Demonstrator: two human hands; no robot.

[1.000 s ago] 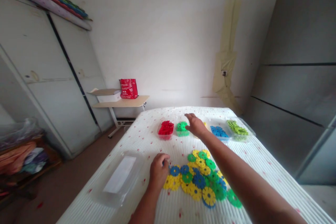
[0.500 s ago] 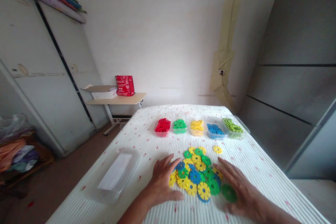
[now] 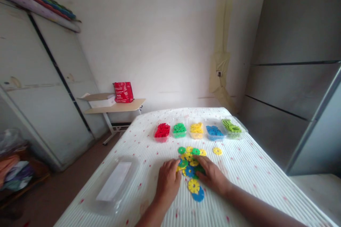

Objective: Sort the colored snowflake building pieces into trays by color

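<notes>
A pile of yellow, green and blue notched plastic discs (image 3: 189, 171) lies between my hands on the white quilted cover. My left hand (image 3: 168, 179) is cupped against the pile's left side, its bent fingertips touching the discs. My right hand (image 3: 212, 174) leans over the right side, fingers apart and covering some discs. Nearer me, a yellow disc (image 3: 193, 186) partly overlaps a blue disc (image 3: 198, 195). A single yellow disc (image 3: 217, 151) lies apart, beyond my right hand. Neither hand lifts anything.
Across the back stand clear tubs with red pieces (image 3: 162, 131), green (image 3: 179, 129), yellow (image 3: 196, 128), blue (image 3: 214, 132) and lime-green pieces (image 3: 231, 126). A clear plastic lid (image 3: 125, 191) with a white label lies at left. Behind is a small table (image 3: 130, 105) with a red bag (image 3: 123, 92).
Both hands have moved inward, pressing the discs into a tighter heap. A yellow and a blue disc now sit apart at the near side. The view has shifted slightly.
</notes>
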